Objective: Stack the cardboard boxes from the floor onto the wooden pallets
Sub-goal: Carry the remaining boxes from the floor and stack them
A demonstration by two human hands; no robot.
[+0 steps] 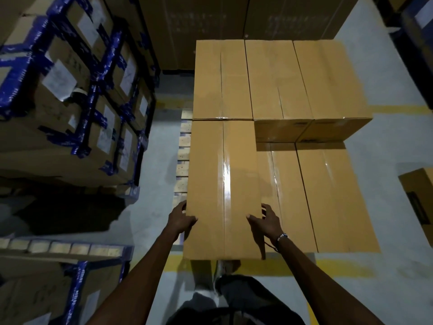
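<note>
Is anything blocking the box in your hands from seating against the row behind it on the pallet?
Nothing visible. The left hand and right hand grip the near box by its sides; its far end already meets the back row box atop the wooden pallet.

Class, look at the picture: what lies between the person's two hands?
In the head view, the near end of the taped cardboard box lies between the left hand and the right hand.
</note>
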